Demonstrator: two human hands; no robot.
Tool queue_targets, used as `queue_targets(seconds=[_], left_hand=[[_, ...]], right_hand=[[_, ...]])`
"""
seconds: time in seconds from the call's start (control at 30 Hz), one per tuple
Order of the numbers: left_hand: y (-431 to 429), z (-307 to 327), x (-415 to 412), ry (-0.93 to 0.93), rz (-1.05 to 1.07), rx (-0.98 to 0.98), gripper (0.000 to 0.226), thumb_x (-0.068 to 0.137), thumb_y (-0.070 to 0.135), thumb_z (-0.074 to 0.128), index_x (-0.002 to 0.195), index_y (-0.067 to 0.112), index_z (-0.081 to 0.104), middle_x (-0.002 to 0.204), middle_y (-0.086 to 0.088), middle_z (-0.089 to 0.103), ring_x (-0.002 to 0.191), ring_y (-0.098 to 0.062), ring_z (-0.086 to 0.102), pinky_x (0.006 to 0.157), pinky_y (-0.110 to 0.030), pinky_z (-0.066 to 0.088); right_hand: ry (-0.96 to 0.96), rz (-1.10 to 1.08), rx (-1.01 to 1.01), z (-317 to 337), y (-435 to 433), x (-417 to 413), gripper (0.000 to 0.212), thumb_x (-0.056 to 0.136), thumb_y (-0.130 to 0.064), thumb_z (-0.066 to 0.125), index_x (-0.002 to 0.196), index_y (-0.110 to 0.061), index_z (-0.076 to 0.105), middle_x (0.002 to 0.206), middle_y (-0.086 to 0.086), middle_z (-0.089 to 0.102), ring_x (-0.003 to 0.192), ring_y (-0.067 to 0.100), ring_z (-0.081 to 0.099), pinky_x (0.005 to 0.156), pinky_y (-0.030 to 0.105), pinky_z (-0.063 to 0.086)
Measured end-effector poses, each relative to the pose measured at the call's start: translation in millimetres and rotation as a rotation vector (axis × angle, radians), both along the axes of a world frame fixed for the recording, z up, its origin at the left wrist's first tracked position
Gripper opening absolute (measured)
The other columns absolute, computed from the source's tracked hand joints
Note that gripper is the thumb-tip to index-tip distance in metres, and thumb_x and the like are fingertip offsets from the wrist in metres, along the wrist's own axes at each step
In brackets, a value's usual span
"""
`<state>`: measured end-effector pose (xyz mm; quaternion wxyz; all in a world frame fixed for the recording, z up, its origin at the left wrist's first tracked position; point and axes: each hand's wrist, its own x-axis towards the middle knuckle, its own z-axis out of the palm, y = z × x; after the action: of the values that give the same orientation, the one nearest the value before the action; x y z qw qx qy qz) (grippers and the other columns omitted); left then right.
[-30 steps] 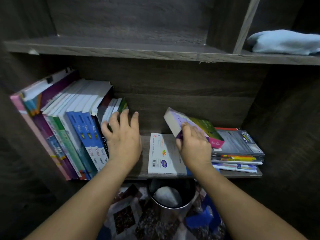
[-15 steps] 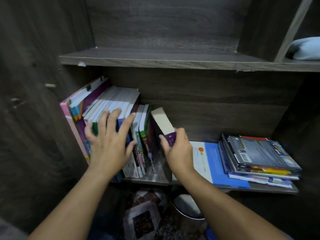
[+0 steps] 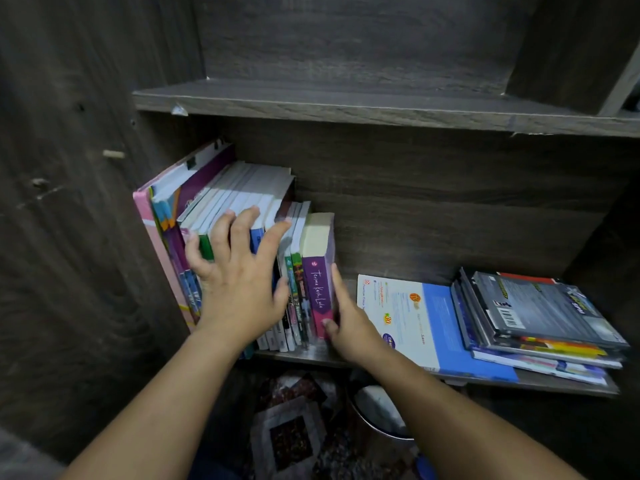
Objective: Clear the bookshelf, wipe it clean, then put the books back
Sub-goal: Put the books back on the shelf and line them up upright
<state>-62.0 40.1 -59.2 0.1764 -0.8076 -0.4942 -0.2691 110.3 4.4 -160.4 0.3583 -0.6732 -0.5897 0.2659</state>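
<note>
A row of books (image 3: pixel 221 202) leans left against the side wall of the dark wooden bookshelf (image 3: pixel 346 105). My left hand (image 3: pixel 239 271) lies flat on their spines with its fingers spread. A purple book (image 3: pixel 317 271) stands upright at the right end of the row. My right hand (image 3: pixel 349 323) grips its lower right edge, thumb on the spine. To the right a white and blue book (image 3: pixel 422 323) lies flat. A stack of books (image 3: pixel 533 317) rests at the far right.
The upper shelf board (image 3: pixel 381 98) holds nothing in the part I see. Below the shelf stands a round metal bin (image 3: pixel 377 410) on a patterned mat (image 3: pixel 291 438). A wooden side panel (image 3: pixel 69 202) closes off the left.
My right hand carried the purple book from the stack on the right to the row and stood it upright at the row's end. My left hand shifted up the spines.
</note>
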Motion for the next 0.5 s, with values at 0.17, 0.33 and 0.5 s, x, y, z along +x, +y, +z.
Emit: queue_targets(seconds=[0.17, 0.33, 0.5], left_hand=[[1, -3, 0, -0.009, -0.004, 0.027, 0.076, 0.064, 0.036, 0.074, 0.135, 0.028, 0.046, 0.143, -0.011, 0.032, 0.136, -0.035, 0.023, 0.104, -0.061, 0.009], [-3, -1, 1, -0.069, -0.031, 0.028, 0.069, 0.067, 0.033, 0.071, 0.132, 0.026, 0.050, 0.142, -0.010, 0.035, 0.137, -0.035, 0.022, 0.105, -0.062, 0.010], [-13, -5, 15, -0.146, -0.113, 0.093, 0.050, 0.070, 0.031, 0.066, 0.119, 0.021, 0.061, 0.136, -0.008, 0.045, 0.134, -0.036, 0.027, 0.105, -0.058, 0.015]], right_hand=[[-0.070, 0.014, -0.014, 6, -2, 2, 0.102, 0.092, -0.014, 0.058, 0.137, -0.063, -0.019, 0.151, -0.002, 0.039, 0.129, 0.015, 0.047, 0.108, 0.035, 0.038], [-0.408, -0.091, -0.041, 26, -6, 11, 0.083, 0.089, -0.021, 0.058, 0.152, -0.039, 0.007, 0.141, 0.006, 0.045, 0.118, 0.027, 0.053, 0.092, 0.040, 0.048], [-0.680, -0.171, 0.011, 44, -24, 28, 0.062, 0.092, -0.022, 0.054, 0.148, -0.028, 0.030, 0.137, 0.004, 0.049, 0.118, 0.028, 0.052, 0.093, 0.038, 0.043]])
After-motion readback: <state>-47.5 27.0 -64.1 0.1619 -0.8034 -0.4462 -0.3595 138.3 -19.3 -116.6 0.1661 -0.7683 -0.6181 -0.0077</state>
